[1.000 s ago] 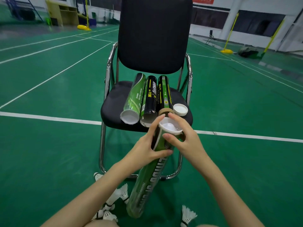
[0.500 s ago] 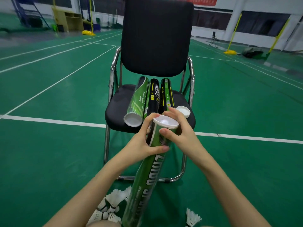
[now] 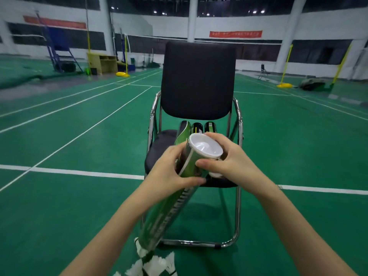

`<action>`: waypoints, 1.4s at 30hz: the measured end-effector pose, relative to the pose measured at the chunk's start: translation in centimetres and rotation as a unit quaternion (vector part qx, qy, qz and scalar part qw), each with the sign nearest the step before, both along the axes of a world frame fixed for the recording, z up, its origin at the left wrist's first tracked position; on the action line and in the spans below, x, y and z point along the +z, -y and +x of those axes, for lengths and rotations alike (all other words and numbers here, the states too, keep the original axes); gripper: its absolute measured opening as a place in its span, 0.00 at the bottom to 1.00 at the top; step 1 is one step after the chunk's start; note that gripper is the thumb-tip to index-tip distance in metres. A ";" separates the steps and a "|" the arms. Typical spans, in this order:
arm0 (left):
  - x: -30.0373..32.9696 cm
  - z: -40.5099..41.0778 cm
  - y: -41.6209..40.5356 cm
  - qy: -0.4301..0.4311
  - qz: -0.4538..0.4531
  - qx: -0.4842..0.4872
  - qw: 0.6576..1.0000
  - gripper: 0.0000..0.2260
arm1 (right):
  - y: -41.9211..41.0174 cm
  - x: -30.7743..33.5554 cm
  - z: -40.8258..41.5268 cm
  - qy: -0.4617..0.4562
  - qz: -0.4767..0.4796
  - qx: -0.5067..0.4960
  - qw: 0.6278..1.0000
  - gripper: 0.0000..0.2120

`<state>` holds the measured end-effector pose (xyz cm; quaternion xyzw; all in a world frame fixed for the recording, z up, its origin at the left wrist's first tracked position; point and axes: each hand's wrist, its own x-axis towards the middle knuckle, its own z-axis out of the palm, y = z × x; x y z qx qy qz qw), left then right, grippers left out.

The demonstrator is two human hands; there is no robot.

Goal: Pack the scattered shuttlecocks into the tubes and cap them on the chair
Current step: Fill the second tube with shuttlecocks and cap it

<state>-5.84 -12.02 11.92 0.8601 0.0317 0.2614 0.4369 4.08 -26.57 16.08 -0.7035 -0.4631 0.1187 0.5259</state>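
Note:
I hold a long green shuttlecock tube (image 3: 171, 208) tilted in front of the black chair (image 3: 197, 80). My left hand (image 3: 169, 172) grips the tube just below its top. A white cap (image 3: 205, 146) sits on the tube's upper end, and my right hand (image 3: 227, 160) curls round that end with its thumb on the tube's side. Three more tubes (image 3: 199, 127) lie on the seat behind my hands, mostly hidden. A loose white cap (image 3: 216, 174) peeks out under my right hand. Several white shuttlecocks (image 3: 157, 264) lie on the floor by the tube's lower end.
Green court floor with white lines (image 3: 89, 173) surrounds the chair. Yellow net posts (image 3: 284, 84) stand far right and far left (image 3: 123, 74). A wooden desk (image 3: 102, 63) and a blue umpire stand (image 3: 57, 56) are at the back left.
The view has tilted up, showing more of the hall. Both hands and the tube rose in front of the seat, hiding most of the tubes there. The cap stays on the tube.

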 end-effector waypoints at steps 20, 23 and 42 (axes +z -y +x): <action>8.9 -2.3 -1.9 0.146 0.168 0.091 0.971 0.35 | -1.6 5.8 -3.3 0.057 0.148 0.063 0.985 0.34; 8.0 -1.2 -2.8 0.151 0.153 0.075 0.974 0.35 | -2.0 5.6 -2.4 0.038 0.121 0.071 0.989 0.30; 3.4 2.2 -9.2 -0.035 -0.104 -0.109 0.988 0.25 | -8.1 -1.1 2.3 0.004 0.104 0.026 0.994 0.19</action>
